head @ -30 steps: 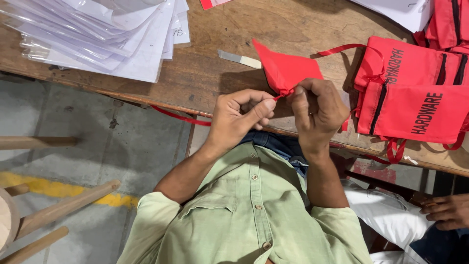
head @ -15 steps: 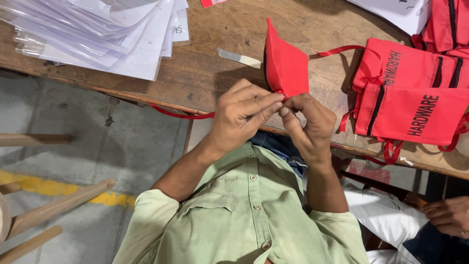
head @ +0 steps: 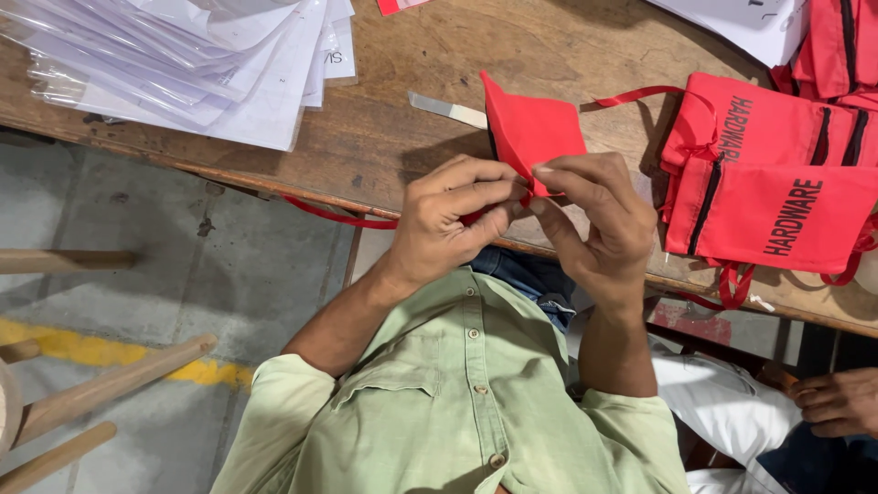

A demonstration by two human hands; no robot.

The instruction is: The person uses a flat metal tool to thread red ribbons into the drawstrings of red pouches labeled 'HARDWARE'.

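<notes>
- The left hand (head: 453,215) is curled nearly closed, thumb and fingertips pinching the near edge of a small red drawstring pouch (head: 535,133) where its ribbon comes out.
- The right hand (head: 594,224) sits just beside the left, fingertips touching it; its fingers are narrow too, thumb and forefinger pinching the same edge of the pouch.
- The pouch stands up beyond both hands, above the wooden table (head: 402,119); it is plain red cloth, folded to a point at its top left corner, one in number.
- A red ribbon (head: 338,216) trails from under the left hand, out to that hand's left along the table edge.
- Far left of the hands lies a fanned stack of clear plastic sleeves with white sheets (head: 192,64).
- Just beyond the left hand, a flat metal blade (head: 446,109) lies on the table.
- To the right of the right hand lie two flat finished red pouches (head: 777,210) with black lettering; more red cloth shows at the top right corner, uncountable.
- Another person's hand (head: 837,402) rests at the lower right.
</notes>
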